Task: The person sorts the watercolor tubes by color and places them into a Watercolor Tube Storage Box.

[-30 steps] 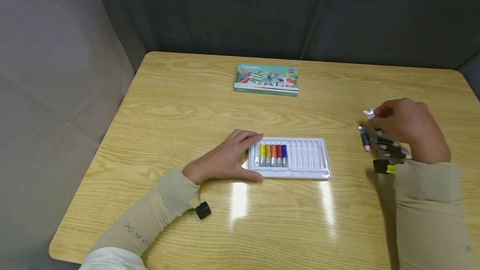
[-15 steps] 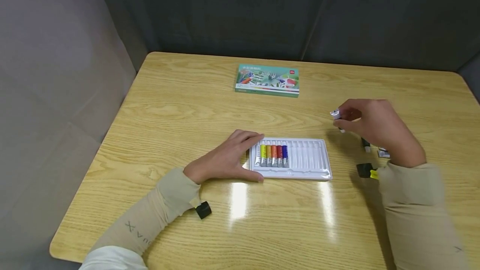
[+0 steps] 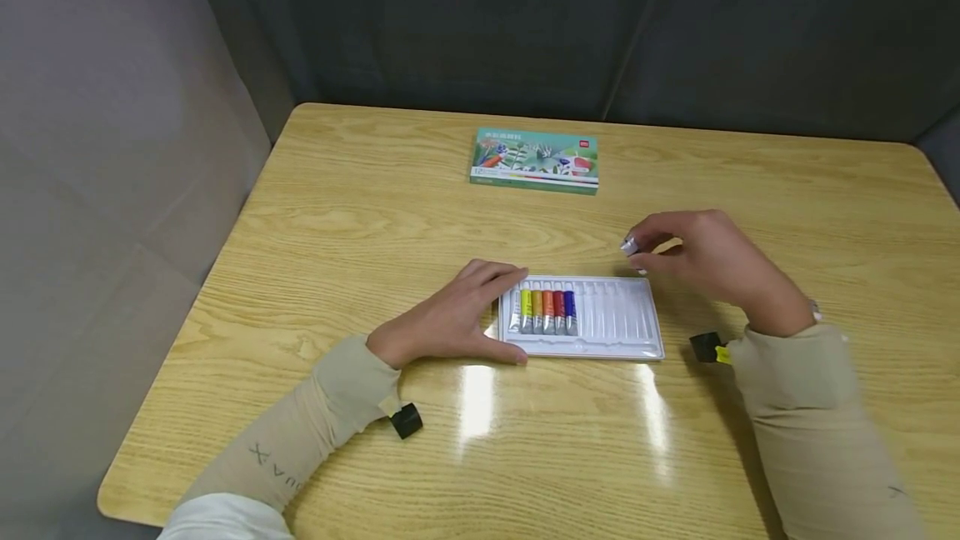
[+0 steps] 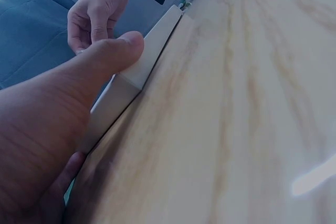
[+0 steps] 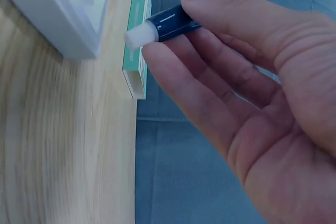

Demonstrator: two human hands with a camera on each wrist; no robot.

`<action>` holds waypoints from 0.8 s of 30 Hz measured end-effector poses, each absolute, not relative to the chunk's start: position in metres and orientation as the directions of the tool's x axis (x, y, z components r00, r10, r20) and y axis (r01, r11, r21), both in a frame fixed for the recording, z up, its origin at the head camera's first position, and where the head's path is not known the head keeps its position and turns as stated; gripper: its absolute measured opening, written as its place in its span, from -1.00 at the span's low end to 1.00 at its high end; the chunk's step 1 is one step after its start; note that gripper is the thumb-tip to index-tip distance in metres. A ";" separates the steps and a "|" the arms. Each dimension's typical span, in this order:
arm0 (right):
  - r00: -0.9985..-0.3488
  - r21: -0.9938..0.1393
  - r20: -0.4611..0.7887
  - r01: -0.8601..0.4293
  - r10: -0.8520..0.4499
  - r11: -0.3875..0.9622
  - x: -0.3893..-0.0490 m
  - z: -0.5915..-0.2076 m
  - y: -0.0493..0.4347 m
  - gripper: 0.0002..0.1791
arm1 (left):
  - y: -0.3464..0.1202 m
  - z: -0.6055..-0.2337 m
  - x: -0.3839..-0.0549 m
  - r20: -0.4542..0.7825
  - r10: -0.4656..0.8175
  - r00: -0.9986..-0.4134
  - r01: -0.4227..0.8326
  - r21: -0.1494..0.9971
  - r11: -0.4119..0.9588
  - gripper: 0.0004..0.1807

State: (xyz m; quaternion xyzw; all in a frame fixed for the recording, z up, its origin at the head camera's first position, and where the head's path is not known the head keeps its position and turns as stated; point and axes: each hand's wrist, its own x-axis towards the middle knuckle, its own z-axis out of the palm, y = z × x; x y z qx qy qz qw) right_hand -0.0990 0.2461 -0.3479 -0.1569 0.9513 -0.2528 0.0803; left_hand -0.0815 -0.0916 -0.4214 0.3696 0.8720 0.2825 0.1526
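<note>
A white plastic tray (image 3: pixel 618 315) lies on the table in the head view. Several paint tubes fill its left slots, from white through a yellow tube (image 3: pixel 527 311) to a blue tube (image 3: pixel 571 312); the right slots hold none. My left hand (image 3: pixel 450 319) holds the tray's left end, thumb at the near edge and fingers at the far edge. Above the tray's far right corner, my right hand (image 3: pixel 708 261) pinches a paint tube between thumb and fingers. The right wrist view shows this tube (image 5: pixel 176 23) as dark blue with a white cap.
A green illustrated paint box (image 3: pixel 534 161) lies flat towards the back of the wooden table (image 3: pixel 360 215). The right forearm mostly hides the loose tubes; a small silvery end (image 3: pixel 816 311) shows beside the wrist. Dark curtain (image 3: pixel 465 23) hangs behind the table.
My right hand has lifted a paint tube from the loose group on the right and carried it left to the tray's far right corner. The left hand and tray have stayed put.
</note>
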 end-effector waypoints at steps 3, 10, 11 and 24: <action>-0.934 -0.520 -0.083 -0.258 -0.348 0.814 -0.098 -0.348 0.242 -0.78 | -0.092 -0.422 -0.082 -0.053 0.732 -0.679 0.563 0.603 0.565 0.25; -0.920 -0.518 -0.005 -0.332 -0.392 0.788 -0.096 -0.352 0.234 -0.83 | -0.091 -0.421 -0.082 -0.047 0.731 -0.681 0.566 0.600 0.566 0.24; -0.915 -0.519 0.007 -0.349 -0.405 0.780 -0.096 -0.352 0.232 -0.84 | -0.091 -0.421 -0.081 -0.048 0.730 -0.681 0.565 0.600 0.566 0.24; -0.857 -0.620 -0.022 -0.392 -0.515 0.679 -0.090 -0.355 0.210 -0.77 | -0.091 -0.422 -0.081 -0.061 0.723 -0.688 0.555 0.598 0.578 0.24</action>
